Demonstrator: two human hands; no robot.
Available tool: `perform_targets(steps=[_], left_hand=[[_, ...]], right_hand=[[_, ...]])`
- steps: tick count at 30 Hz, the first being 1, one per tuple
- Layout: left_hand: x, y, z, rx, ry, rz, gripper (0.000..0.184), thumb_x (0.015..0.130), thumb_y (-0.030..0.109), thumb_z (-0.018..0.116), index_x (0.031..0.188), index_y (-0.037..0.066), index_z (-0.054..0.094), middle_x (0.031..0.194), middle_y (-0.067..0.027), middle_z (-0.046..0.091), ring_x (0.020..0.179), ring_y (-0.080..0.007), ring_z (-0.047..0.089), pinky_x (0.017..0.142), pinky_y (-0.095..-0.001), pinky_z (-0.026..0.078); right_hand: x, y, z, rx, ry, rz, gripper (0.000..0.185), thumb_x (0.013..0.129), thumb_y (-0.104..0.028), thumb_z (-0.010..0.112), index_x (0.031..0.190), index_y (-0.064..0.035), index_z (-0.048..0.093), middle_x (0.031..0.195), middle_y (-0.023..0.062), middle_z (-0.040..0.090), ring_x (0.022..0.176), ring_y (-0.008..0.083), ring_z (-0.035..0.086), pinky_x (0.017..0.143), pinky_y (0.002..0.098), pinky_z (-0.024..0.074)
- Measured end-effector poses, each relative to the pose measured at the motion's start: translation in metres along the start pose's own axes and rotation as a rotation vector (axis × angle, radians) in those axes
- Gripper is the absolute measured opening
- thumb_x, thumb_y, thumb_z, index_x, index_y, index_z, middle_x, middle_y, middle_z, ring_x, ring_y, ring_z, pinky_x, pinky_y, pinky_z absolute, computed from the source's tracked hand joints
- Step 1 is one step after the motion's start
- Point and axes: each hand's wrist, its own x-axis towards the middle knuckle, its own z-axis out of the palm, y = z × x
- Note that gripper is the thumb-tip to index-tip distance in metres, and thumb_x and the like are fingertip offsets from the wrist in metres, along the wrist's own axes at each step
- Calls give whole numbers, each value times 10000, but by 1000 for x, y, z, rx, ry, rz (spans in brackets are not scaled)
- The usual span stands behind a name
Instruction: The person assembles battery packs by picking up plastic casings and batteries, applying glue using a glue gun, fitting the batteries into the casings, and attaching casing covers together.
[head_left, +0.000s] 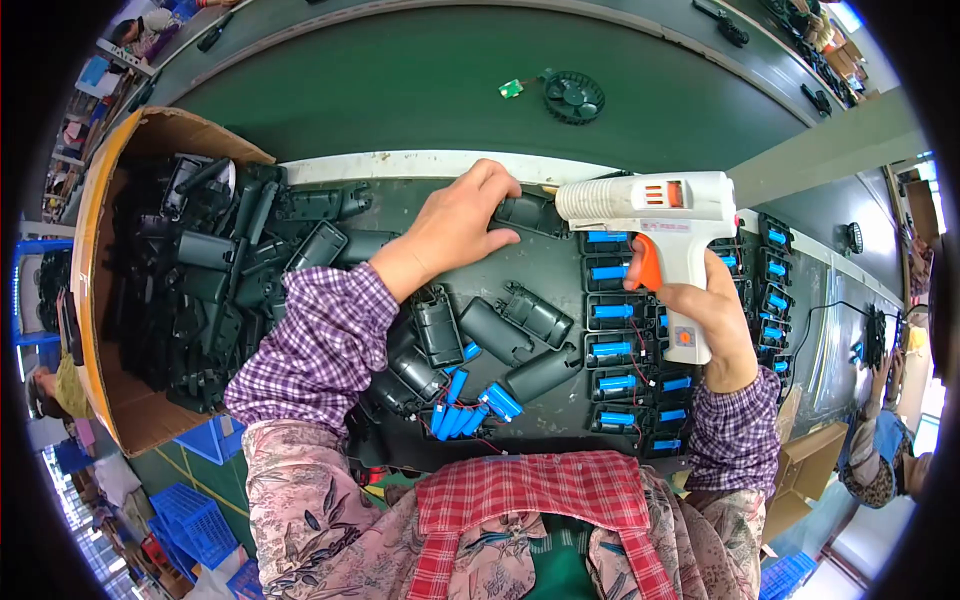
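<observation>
My right hand (700, 300) is wrapped round the handle of a white glue gun (650, 200), with a finger at its orange trigger. The gun's nozzle points left, above a black plastic housing (530, 212). My left hand (455, 225) is beside that housing, its thumb apart from the curled fingers; whether the fingertips touch it cannot be made out. Below the gun stand rows of black housings holding blue batteries (612, 311). Loose blue batteries (460, 415) lie in a pile near my body, next to empty black housings (495, 330).
On the left a cardboard box (95, 300) holds many black parts. A green conveyor belt (400, 110) runs behind the worktop, carrying a round black fan (574, 97) and a small green board (511, 89). A grey post (820, 150) crosses at right. Other people work farther off.
</observation>
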Motion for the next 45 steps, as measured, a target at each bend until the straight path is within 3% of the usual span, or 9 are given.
perform_targets(steps=[2, 4, 6, 8, 19, 22, 27, 36, 45], left_hand=[[2, -10, 2, -8, -6, 5, 529, 772, 199, 844, 1212, 114, 563, 1178, -74, 551, 847, -268, 633, 769, -392, 542], [4, -13, 4, -6, -64, -50, 503, 762, 215, 842, 1178, 106, 581, 1194, -72, 555, 1063, -306, 629, 854, -432, 539], [5, -13, 5, -23, -97, -61, 514, 764, 231, 843, 1187, 103, 582, 1190, -77, 556, 1058, -313, 625, 864, -429, 534], [7, -17, 8, -30, -70, -43, 534, 750, 210, 858, 1196, 120, 579, 1159, -66, 557, 859, -257, 619, 759, -384, 532], [5, -13, -1, 181, -13, 69, 534, 763, 242, 837, 1190, 86, 557, 1137, -125, 554, 1028, -344, 612, 851, -419, 524], [-27, 43, -54, 312, -141, 152, 178, 857, 185, 707, 954, 56, 631, 964, -139, 610, 889, -352, 649, 754, -454, 541], [-103, 95, -60, 45, -512, 71, 128, 838, 149, 648, 792, 32, 672, 865, -136, 636, 837, -339, 681, 696, -449, 564], [-141, 70, -19, 364, -186, -41, 101, 791, 105, 737, 829, 43, 667, 839, -89, 586, 802, -286, 658, 654, -418, 542], [-135, 74, -5, 304, -217, -158, 140, 771, 140, 705, 786, 19, 636, 844, -138, 618, 784, -322, 674, 657, -442, 555]], right_hand=[[6, 3, 4, 1, -2, 31, 582, 714, -80, 579, 1267, 99, 562, 1060, 157, 665, 973, 262, 649, 959, 393, 489], [12, 6, 6, -40, -34, 41, 560, 729, -76, 580, 1262, 94, 565, 1057, 154, 664, 967, 256, 648, 944, 386, 490], [15, 9, 9, -80, -21, 46, 527, 745, -73, 582, 1246, 90, 576, 1050, 150, 664, 964, 250, 647, 925, 374, 494], [21, 12, 10, -90, -59, 98, 491, 760, -54, 578, 1229, 89, 589, 1032, 140, 666, 964, 240, 645, 912, 360, 495], [3, 5, 13, -208, 47, 97, 543, 755, -126, 587, 1246, 106, 586, 1033, 145, 671, 962, 232, 636, 897, 347, 485], [2, 9, 13, -136, 37, 44, 442, 774, -100, 575, 1178, 72, 626, 1023, 132, 685, 978, 222, 638, 953, 362, 479], [0, 10, 7, -129, 45, -7, 517, 765, -137, 588, 1229, 91, 603, 1104, 164, 692, 1054, 254, 650, 1020, 377, 458], [-4, 9, 12, -78, -5, -11, 587, 742, -151, 608, 1271, 100, 572, 1123, 180, 672, 1056, 281, 647, 1024, 397, 471], [-6, 8, 15, -37, -13, 3, 580, 730, -141, 612, 1258, 95, 579, 1116, 168, 670, 1034, 280, 649, 998, 407, 492]])
